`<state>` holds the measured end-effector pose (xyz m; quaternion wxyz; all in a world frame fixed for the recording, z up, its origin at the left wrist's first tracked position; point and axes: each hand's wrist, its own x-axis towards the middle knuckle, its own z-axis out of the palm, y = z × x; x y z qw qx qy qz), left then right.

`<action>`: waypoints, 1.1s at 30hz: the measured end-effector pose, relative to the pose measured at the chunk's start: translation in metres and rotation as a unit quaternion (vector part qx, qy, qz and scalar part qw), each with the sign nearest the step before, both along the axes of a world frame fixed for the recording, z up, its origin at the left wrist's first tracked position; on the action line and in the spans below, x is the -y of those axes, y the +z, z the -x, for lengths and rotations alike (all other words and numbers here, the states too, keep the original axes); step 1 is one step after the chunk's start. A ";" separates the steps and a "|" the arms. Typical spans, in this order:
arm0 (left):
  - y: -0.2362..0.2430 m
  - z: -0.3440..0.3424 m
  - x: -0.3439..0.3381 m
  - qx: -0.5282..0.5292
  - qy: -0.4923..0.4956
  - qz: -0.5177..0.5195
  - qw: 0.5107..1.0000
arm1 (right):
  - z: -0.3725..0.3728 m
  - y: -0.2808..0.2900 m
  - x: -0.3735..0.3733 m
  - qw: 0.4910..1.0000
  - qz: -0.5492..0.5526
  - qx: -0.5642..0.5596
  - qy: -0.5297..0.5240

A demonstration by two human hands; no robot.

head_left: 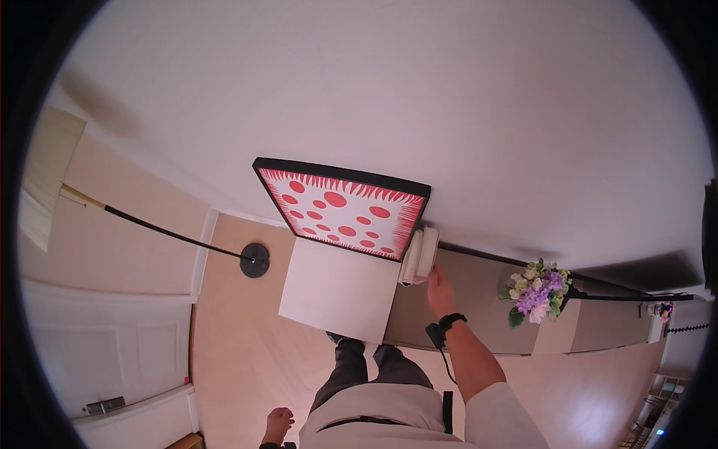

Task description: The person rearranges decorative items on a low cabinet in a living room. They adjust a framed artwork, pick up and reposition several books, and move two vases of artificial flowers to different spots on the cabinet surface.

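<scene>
My right hand (440, 293) reaches to a small row of pale books (421, 257) standing on the brown cabinet. Its fingers are closed at the near right edge of the outermost book; the fingertips are partly hidden. Left of the books, a black-framed picture (340, 213) with red spots on white leans against the wall. It rests on a white cabinet top (340, 280). Low at the left of my body hangs my left hand (279, 423), loosely curled with fingers a little apart and nothing visible in it.
Along the wall to the right runs the brown cabinet top (464, 307), bearing a bouquet of purple and white flowers (537, 292). A floor lamp with a round black base (254, 260) stands at left, near a white door (112, 344). My feet are by the white cabinet.
</scene>
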<state>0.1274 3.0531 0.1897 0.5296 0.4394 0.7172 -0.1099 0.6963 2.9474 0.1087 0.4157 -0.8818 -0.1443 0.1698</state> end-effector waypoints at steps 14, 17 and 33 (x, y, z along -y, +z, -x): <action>0.008 -0.009 -0.001 -0.008 -0.004 0.000 1.000 | -0.004 0.013 -0.009 0.993 0.115 0.010 0.026; 0.005 -0.009 -0.004 -0.005 -0.015 0.001 1.000 | -0.005 0.020 -0.007 0.990 0.134 0.019 0.042; 0.005 -0.008 0.001 -0.001 -0.025 -0.006 1.000 | -0.005 0.038 -0.011 0.951 0.255 0.088 0.148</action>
